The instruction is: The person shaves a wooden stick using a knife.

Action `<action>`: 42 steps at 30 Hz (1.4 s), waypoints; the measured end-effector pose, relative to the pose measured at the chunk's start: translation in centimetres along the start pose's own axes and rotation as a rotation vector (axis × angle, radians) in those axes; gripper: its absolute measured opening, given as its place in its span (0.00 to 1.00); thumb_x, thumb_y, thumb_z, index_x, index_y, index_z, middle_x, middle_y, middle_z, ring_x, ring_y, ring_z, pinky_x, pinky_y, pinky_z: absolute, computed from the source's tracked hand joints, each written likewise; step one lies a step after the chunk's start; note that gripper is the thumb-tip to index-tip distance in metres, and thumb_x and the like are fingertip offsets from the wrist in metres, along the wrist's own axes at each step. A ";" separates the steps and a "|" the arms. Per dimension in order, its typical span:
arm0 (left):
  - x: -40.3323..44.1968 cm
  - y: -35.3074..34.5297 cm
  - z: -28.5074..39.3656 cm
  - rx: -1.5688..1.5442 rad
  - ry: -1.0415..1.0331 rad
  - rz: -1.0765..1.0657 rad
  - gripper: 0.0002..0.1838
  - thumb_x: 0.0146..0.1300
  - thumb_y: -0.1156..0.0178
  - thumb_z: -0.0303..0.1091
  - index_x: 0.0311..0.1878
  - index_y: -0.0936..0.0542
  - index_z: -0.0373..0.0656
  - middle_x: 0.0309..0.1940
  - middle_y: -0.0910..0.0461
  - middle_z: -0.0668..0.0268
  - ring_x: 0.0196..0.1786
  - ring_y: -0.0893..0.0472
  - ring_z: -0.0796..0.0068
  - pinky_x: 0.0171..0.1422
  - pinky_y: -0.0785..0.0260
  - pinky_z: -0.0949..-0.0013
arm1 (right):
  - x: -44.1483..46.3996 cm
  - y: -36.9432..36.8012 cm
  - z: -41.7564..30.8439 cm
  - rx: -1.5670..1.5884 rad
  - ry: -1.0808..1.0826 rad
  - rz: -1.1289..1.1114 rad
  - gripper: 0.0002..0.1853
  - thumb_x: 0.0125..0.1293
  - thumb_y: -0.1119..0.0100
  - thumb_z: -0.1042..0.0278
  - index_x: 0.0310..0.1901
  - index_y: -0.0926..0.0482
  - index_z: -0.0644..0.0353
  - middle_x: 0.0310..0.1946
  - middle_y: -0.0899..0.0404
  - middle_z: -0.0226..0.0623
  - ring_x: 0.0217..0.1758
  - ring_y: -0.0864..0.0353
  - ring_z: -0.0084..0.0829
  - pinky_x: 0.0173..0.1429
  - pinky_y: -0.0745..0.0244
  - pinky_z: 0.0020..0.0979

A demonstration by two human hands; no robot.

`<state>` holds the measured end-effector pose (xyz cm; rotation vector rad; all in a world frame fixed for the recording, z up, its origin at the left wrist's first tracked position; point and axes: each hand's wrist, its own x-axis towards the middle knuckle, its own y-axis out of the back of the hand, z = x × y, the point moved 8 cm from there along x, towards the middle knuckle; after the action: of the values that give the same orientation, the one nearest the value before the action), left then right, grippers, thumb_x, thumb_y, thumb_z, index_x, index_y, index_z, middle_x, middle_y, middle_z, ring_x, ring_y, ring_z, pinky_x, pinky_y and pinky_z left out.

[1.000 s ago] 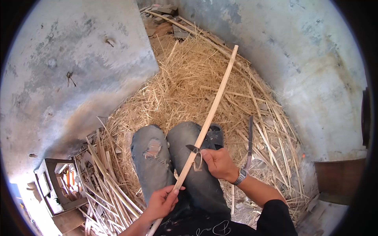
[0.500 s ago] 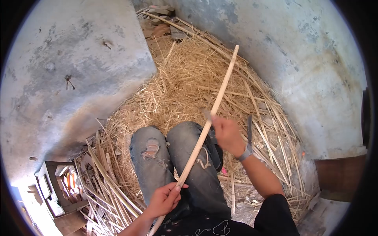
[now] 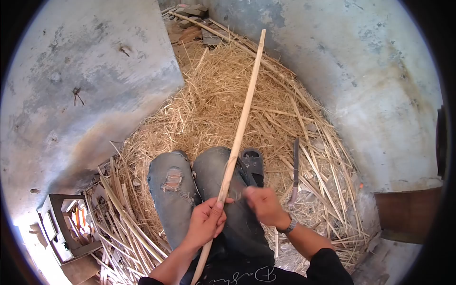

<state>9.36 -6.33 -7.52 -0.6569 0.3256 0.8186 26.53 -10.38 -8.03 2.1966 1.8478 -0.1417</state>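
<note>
Two weathered, patchy walls, one on the left (image 3: 90, 61) and one on the right (image 3: 370, 95), close in a floor spread with a broad heap of straw-like shavings (image 3: 209, 114). The seated person's worn grey jeans (image 3: 166, 209), torn at the left knee, fill the lower middle. A pile of loose slats (image 3: 126, 216) lies left of the legs, beside an open box frame (image 3: 87, 248).

One long, pale wooden strip (image 3: 245, 104) rises from the lap, crosses the right thigh and leans slightly right, its top end above the shavings. The left hand (image 3: 207, 218) grips it near its lower end, fingers wrapped round. To the right, a dark long-bladed knife (image 3: 296, 164) lies among scattered slats.

The right hand (image 3: 266, 205) is just beside the strip, blurred, its fingers curled; whether it holds something cannot be told. A dark sandal (image 3: 258, 164) shows beyond the right knee, and a metal-banded watch (image 3: 289, 227) circles the right wrist.
</note>
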 end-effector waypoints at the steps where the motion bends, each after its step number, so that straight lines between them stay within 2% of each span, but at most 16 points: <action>1: -0.2 0.0 0.2 -0.002 0.001 0.001 0.21 0.85 0.53 0.43 0.60 0.22 0.34 0.21 0.33 0.72 0.15 0.35 0.85 0.19 0.45 0.78 | 0.0 1.0 -0.1 -0.001 -0.001 -0.002 0.21 0.81 0.47 0.56 0.34 0.16 0.63 0.15 0.28 0.32 0.20 0.29 0.18 0.27 0.34 0.29; 4: -1.0 1.1 0.5 0.128 -0.016 0.071 0.19 0.84 0.51 0.43 0.61 0.21 0.37 0.22 0.31 0.73 0.16 0.34 0.85 0.20 0.44 0.79 | 1.3 3.6 -0.9 0.248 -0.074 0.196 0.19 0.78 0.40 0.56 0.32 0.18 0.63 0.17 0.27 0.26 0.21 0.30 0.17 0.28 0.35 0.26; 6: -1.4 1.6 1.2 0.440 -0.152 0.181 0.15 0.81 0.45 0.38 0.59 0.19 0.38 0.22 0.25 0.69 0.21 0.24 0.80 0.27 0.34 0.73 | 2.3 3.8 -4.5 -0.070 0.125 0.324 0.16 0.73 0.33 0.56 0.35 0.16 0.63 0.17 0.25 0.28 0.21 0.28 0.19 0.27 0.33 0.27; 10: -1.6 0.6 2.5 0.705 -0.297 0.265 0.13 0.79 0.41 0.36 0.56 0.17 0.38 0.24 0.21 0.62 0.25 0.20 0.77 0.32 0.29 0.69 | 4.4 2.8 -6.8 -0.255 0.073 0.319 0.15 0.69 0.28 0.58 0.38 0.15 0.63 0.17 0.23 0.31 0.20 0.25 0.20 0.26 0.32 0.28; 12: -2.0 0.0 3.5 0.763 -0.382 0.295 0.12 0.78 0.41 0.35 0.54 0.17 0.37 0.23 0.21 0.56 0.25 0.21 0.74 0.33 0.27 0.67 | 5.1 1.8 -7.6 -0.222 0.103 0.245 0.14 0.69 0.29 0.59 0.40 0.14 0.64 0.18 0.21 0.38 0.19 0.19 0.29 0.26 0.29 0.32; 16: -1.6 0.9 3.0 0.725 -0.366 0.304 0.12 0.78 0.41 0.35 0.53 0.17 0.37 0.22 0.22 0.60 0.25 0.22 0.76 0.32 0.28 0.67 | 4.8 1.6 -7.9 -0.319 0.234 0.271 0.11 0.68 0.30 0.61 0.39 0.14 0.62 0.19 0.19 0.43 0.21 0.16 0.38 0.27 0.26 0.35; 18: -0.9 1.8 2.4 0.628 -0.306 0.310 0.12 0.80 0.42 0.38 0.52 0.17 0.38 0.21 0.23 0.66 0.24 0.24 0.81 0.29 0.31 0.70 | 3.1 -1.0 -8.4 -0.476 0.463 0.033 0.09 0.67 0.31 0.62 0.37 0.14 0.59 0.19 0.20 0.46 0.22 0.16 0.46 0.28 0.26 0.37; 22: 0.7 2.6 2.0 0.271 -0.105 0.188 0.17 0.85 0.52 0.43 0.53 0.20 0.38 0.21 0.31 0.75 0.19 0.35 0.88 0.23 0.43 0.78 | -1.2 -4.4 -8.8 -0.295 0.405 -0.336 0.07 0.66 0.31 0.63 0.37 0.15 0.57 0.19 0.20 0.44 0.21 0.17 0.44 0.27 0.26 0.37; 24: 0.0 2.4 2.2 0.202 -0.054 0.098 0.19 0.85 0.54 0.44 0.55 0.22 0.37 0.21 0.31 0.75 0.18 0.34 0.87 0.22 0.42 0.78 | -1.0 0.4 -8.3 -0.273 0.220 -0.180 0.10 0.66 0.30 0.60 0.40 0.15 0.58 0.18 0.21 0.43 0.19 0.19 0.39 0.27 0.27 0.38; 26: -0.5 2.3 1.6 0.136 0.004 0.007 0.20 0.86 0.56 0.45 0.57 0.23 0.36 0.21 0.32 0.74 0.18 0.34 0.86 0.22 0.41 0.79 | 0.3 7.9 -6.8 -0.607 0.090 0.308 0.13 0.69 0.31 0.58 0.43 0.16 0.61 0.18 0.22 0.41 0.18 0.23 0.35 0.27 0.29 0.36; 28: -1.0 1.9 0.9 0.190 0.044 -0.084 0.23 0.86 0.59 0.46 0.59 0.24 0.35 0.21 0.33 0.73 0.16 0.34 0.85 0.20 0.40 0.78 | 0.3 11.6 -8.9 -0.623 0.142 0.763 0.16 0.74 0.36 0.56 0.41 0.18 0.64 0.18 0.22 0.42 0.18 0.25 0.33 0.27 0.31 0.35; 31: -1.3 1.7 0.5 0.245 0.047 -0.106 0.21 0.85 0.54 0.44 0.60 0.24 0.34 0.22 0.31 0.73 0.16 0.33 0.85 0.21 0.39 0.78 | 3.3 11.0 -5.3 -0.199 0.075 0.504 0.19 0.80 0.44 0.55 0.38 0.19 0.64 0.20 0.20 0.43 0.20 0.24 0.36 0.27 0.32 0.36; 33: -1.7 1.7 0.7 0.268 0.037 -0.077 0.19 0.84 0.51 0.43 0.61 0.25 0.35 0.23 0.29 0.72 0.17 0.30 0.84 0.22 0.37 0.78 | 4.5 8.1 -6.1 -0.363 0.215 0.493 0.21 0.82 0.49 0.55 0.37 0.20 0.64 0.22 0.21 0.47 0.21 0.24 0.41 0.28 0.33 0.40; 36: -3.6 1.8 1.0 0.359 0.041 -0.018 0.18 0.82 0.46 0.40 0.62 0.24 0.35 0.24 0.24 0.71 0.20 0.25 0.84 0.25 0.32 0.77 | 7.1 6.4 -5.3 -0.444 0.258 0.449 0.21 0.83 0.50 0.56 0.35 0.23 0.65 0.17 0.31 0.38 0.18 0.34 0.29 0.26 0.39 0.37; 38: -5.2 2.8 0.6 0.428 0.062 0.010 0.17 0.81 0.43 0.39 0.61 0.23 0.36 0.25 0.22 0.71 0.21 0.23 0.83 0.27 0.30 0.76 | 8.7 6.8 -4.1 -0.508 0.249 0.482 0.22 0.82 0.49 0.55 0.34 0.22 0.65 0.18 0.29 0.52 0.18 0.28 0.50 0.26 0.35 0.43; 42: -7.3 4.9 -0.3 0.485 0.209 0.039 0.12 0.79 0.41 0.37 0.53 0.18 0.38 0.23 0.19 0.70 0.23 0.22 0.83 0.28 0.30 0.75 | 9.5 8.2 -3.7 -0.433 0.247 0.527 0.22 0.82 0.49 0.56 0.33 0.21 0.65 0.16 0.30 0.52 0.17 0.28 0.51 0.25 0.35 0.44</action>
<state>0.85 -8.19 -6.03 -0.2797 0.7033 0.6737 35.92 -1.58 -5.67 2.3502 1.1807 0.5942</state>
